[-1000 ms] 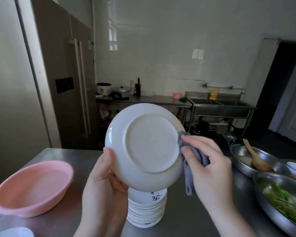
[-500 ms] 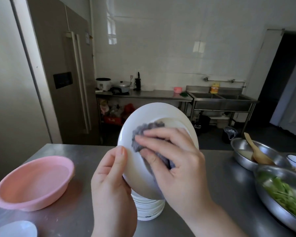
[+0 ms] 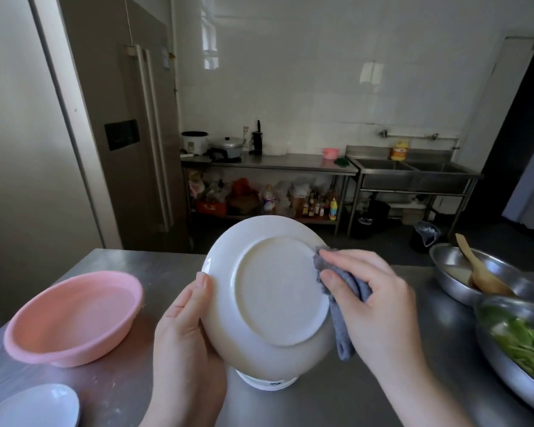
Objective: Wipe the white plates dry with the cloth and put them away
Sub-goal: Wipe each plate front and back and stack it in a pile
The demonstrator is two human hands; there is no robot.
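One plate, underside up for wiping

Left hand [image 3: 185, 331] grips the white plate [image 3: 272, 294] by its rim, tilted w/ base facing up — right hand [image 3: 373, 306] fingers pinch the cloth [image 3: 341, 306] against its edge; plate stack [image 3: 269, 382] on worktop [image 3: 336, 399] beneath.

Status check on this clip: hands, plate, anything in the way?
Left hand grips plate rim, underside to camera. Right hand pinches cloth on plate's right edge. Stack sits right below; nothing blocking.
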